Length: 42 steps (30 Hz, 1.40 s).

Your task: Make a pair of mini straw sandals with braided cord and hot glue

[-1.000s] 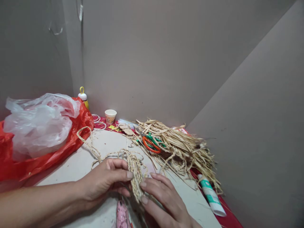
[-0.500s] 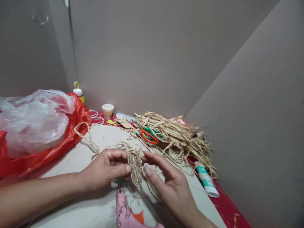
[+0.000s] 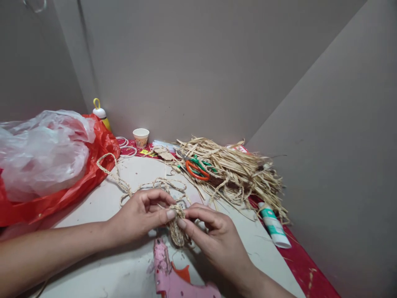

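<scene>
Setting: grey walls meet in a corner behind a pale work board [image 3: 124, 265], which lies on a red patterned cloth [image 3: 300, 273].
Left hand: the left hand [image 3: 139, 217] comes in from the left, fingers curled narrow, thumb and forefinger pinching the top of the braided coil [image 3: 176, 229].
Right hand: the right hand [image 3: 214, 236] meets it from the right, fingertips closed on the same top edge of the coil, just beside the left thumb.
Braided coil: a small flat piece of plaited straw, held upright between both hands, just above the board near its front middle.
Braid tail: a long plaited cord [image 3: 118, 178] runs from the coil back and to the left across the board, looping near the red bag.
Glue gun: a pink glue gun [image 3: 173, 277] with an orange trigger lies on the board directly under the hands, nozzle pointing towards the coil.
Straw: a loose pile of raffia strips [image 3: 242, 174] sits to the right rear, with orange and green scissors [image 3: 197, 169] lying on its left edge.
Tube: a white and green tube [image 3: 274, 227] rests at the right edge of the board, just in front of the raffia.
Left side: a red plastic bag [image 3: 62, 194] with a clear bag [image 3: 43, 153] on top.
Back corner: a paper cup [image 3: 140, 136], a yellow-capped bottle [image 3: 101, 111] and white rings [image 3: 125, 147].
</scene>
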Available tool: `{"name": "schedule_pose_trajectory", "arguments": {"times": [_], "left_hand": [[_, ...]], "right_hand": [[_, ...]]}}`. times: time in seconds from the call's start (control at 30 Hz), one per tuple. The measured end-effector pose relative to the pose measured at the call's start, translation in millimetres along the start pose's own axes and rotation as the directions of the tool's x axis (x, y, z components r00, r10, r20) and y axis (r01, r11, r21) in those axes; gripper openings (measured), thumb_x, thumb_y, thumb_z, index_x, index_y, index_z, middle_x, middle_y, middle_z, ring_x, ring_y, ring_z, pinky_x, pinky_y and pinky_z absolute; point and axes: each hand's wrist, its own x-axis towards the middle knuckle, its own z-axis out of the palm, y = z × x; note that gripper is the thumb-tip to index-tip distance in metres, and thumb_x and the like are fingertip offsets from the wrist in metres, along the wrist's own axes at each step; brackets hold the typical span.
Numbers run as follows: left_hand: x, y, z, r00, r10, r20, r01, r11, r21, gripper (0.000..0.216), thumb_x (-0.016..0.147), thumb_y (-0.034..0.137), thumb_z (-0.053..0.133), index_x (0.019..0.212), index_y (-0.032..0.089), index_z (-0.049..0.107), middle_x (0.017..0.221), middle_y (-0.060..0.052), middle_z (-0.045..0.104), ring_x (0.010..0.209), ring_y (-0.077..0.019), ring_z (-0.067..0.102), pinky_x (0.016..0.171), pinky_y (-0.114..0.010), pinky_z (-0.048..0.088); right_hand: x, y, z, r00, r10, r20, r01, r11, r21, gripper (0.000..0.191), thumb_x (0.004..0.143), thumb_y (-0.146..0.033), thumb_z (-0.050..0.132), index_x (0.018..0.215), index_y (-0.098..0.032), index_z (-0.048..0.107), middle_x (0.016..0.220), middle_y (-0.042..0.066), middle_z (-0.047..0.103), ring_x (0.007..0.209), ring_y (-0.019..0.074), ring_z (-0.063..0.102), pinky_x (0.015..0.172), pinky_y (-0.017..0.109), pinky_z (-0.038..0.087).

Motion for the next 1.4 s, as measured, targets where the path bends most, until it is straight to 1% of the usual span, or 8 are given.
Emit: {"name": "schedule_pose_trajectory", "arguments": {"times": [0.17,0.33,0.47,0.57,0.67,0.87,1.0,1.4], "left_hand": [[-2,8,1,0.996,0.083,-0.019,-0.078,0.975,0.209,0.017,0.078,0.03,0.072,0.081,0.013,0.071,0.075,-0.003,0.066,0.07,-0.0136,0.056,0.067,-0.024,0.045],[-6,9,5,0.994,0.106,-0.031,-0.098,0.976,0.193,0.016,0.08,0.029,0.07,0.085,0.014,0.069,0.075,-0.003,0.066,0.07,-0.0138,0.057,0.067,-0.024,0.046],[-11,12,8,0.991,0.13,-0.007,-0.126,0.969,0.213,0.016,0.081,0.029,0.07,0.086,0.014,0.07,0.078,-0.004,0.067,0.072,-0.0147,0.058,0.068,-0.025,0.047],[-11,17,8,0.989,0.146,-0.029,-0.136,0.968,0.209,0.014,0.08,0.028,0.071,0.084,0.014,0.07,0.074,-0.002,0.066,0.069,-0.0131,0.057,0.066,-0.023,0.046],[-9,20,7,0.981,0.186,-0.054,-0.175,0.971,0.165,0.013,0.079,0.027,0.072,0.083,0.015,0.07,0.078,-0.002,0.066,0.072,-0.0133,0.058,0.068,-0.024,0.046],[-12,19,8,0.976,0.208,-0.06,-0.195,0.966,0.169,0.015,0.079,0.029,0.072,0.084,0.015,0.07,0.079,-0.003,0.065,0.073,-0.0137,0.057,0.069,-0.025,0.047],[-17,18,12,0.975,0.212,-0.06,-0.188,0.944,0.272,0.017,0.08,0.029,0.071,0.091,0.016,0.07,0.082,-0.004,0.068,0.074,-0.015,0.06,0.07,-0.026,0.048],[-24,22,19,0.952,0.304,0.03,-0.268,0.786,0.558,0.008,0.083,0.021,0.064,0.081,0.016,0.07,0.073,-0.002,0.07,0.066,-0.0138,0.061,0.064,-0.022,0.046]], "right_hand": [[-4,0,1,0.999,-0.007,0.033,0.008,0.999,-0.039,0.013,0.082,-0.019,0.064,0.071,-0.017,0.071,0.065,0.003,0.066,0.062,0.0162,0.06,0.059,0.026,0.048],[-3,-7,0,0.997,0.064,0.048,-0.064,0.998,0.013,0.01,0.077,-0.02,0.064,0.077,-0.015,0.073,0.068,0.003,0.069,0.063,0.0166,0.063,0.06,0.027,0.051],[-3,-11,-6,0.982,0.164,0.093,-0.171,0.983,0.074,0.023,0.073,-0.02,0.065,0.094,-0.014,0.075,0.081,0.006,0.075,0.073,0.0192,0.068,0.068,0.03,0.056],[-4,-13,-12,0.972,0.152,0.18,-0.168,0.983,0.075,0.032,0.069,-0.018,0.069,0.101,-0.017,0.075,0.095,0.007,0.077,0.087,0.0226,0.07,0.081,0.036,0.055],[-5,-14,-15,0.981,0.112,0.157,-0.123,0.991,0.06,0.041,0.066,-0.022,0.074,0.107,-0.017,0.073,0.1,0.009,0.077,0.091,0.0255,0.071,0.083,0.039,0.056],[-6,-20,-10,0.998,0.049,-0.032,-0.047,0.997,0.063,0.017,0.077,-0.024,0.067,0.09,-0.017,0.076,0.089,0.009,0.079,0.083,0.0237,0.074,0.074,0.034,0.059],[-7,-23,-5,0.997,0.038,-0.064,-0.034,0.997,0.069,0.01,0.076,-0.02,0.068,0.082,-0.018,0.075,0.079,0.005,0.078,0.074,0.0209,0.073,0.069,0.03,0.058],[-13,-24,2,0.997,-0.05,-0.056,0.044,0.994,-0.103,0.008,0.074,-0.015,0.059,0.071,-0.02,0.064,0.064,-0.001,0.068,0.058,0.0148,0.063,0.058,0.024,0.05]]}}
